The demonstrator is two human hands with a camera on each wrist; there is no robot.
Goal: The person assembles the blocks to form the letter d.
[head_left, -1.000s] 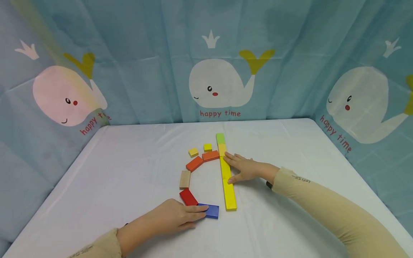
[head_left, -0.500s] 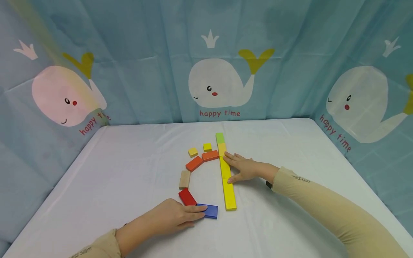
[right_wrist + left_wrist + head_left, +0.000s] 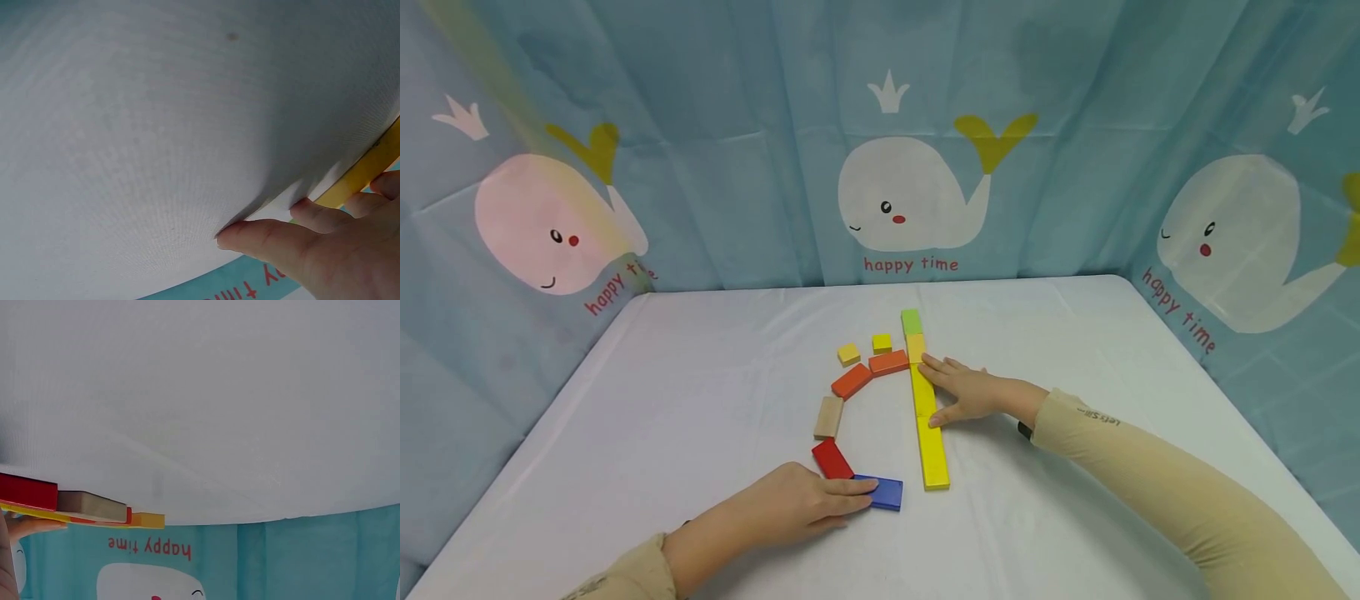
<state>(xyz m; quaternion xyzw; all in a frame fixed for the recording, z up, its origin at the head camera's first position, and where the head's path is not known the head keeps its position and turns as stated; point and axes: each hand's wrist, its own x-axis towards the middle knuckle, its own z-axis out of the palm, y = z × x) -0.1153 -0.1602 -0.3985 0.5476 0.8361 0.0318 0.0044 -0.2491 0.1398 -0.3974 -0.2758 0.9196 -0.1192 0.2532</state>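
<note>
My left hand lies with extended fingers on a flat blue block, whose left part they cover. The blue block meets a red block; from there a plain wooden block and two orange blocks curve up to a straight row. Two long yellow blocks, a pale yellow block and a green block form that row. With fingers spread, my right hand touches the row's right side. A gap separates the blue block from the row's near end.
Two small blocks, one pale yellow and one bright yellow, lie just outside the curve's far side. Everything stands on a white-covered table. Blue curtains with whale prints hang behind and at both sides.
The blue and red blocks have slid slightly left along with my left hand. The wooden block's near end has shifted left too. My right hand and the straight row stay in place.
</note>
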